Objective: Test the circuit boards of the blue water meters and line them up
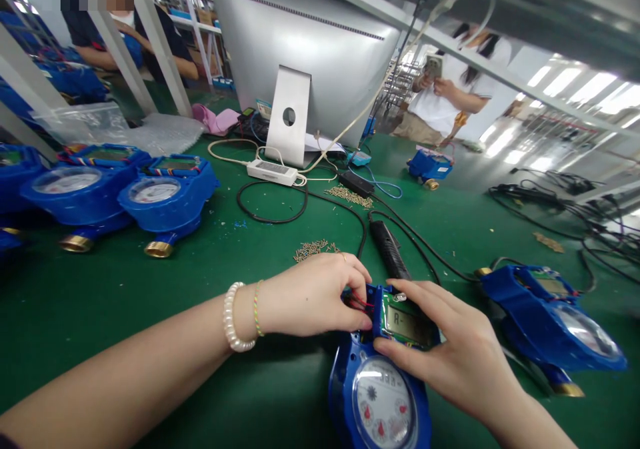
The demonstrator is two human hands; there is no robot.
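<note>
Green desk [100, 302] under everything; blue meter [345, 379] on it, long axis running away from wearer, dial [384, 402] nearest. Right hand [460, 342] spread wide, fingers and thumb bracketing display [407, 327]. Left hand [313, 295] nearer red wires [361, 303], fingers bunched; hold on them: can't tell.

One left hand [313, 295]; one right hand [460, 345]; at least six blue meters [383, 395]; two bracelets [231, 317]; one monitor [320, 49]; two other people [435, 112].
</note>
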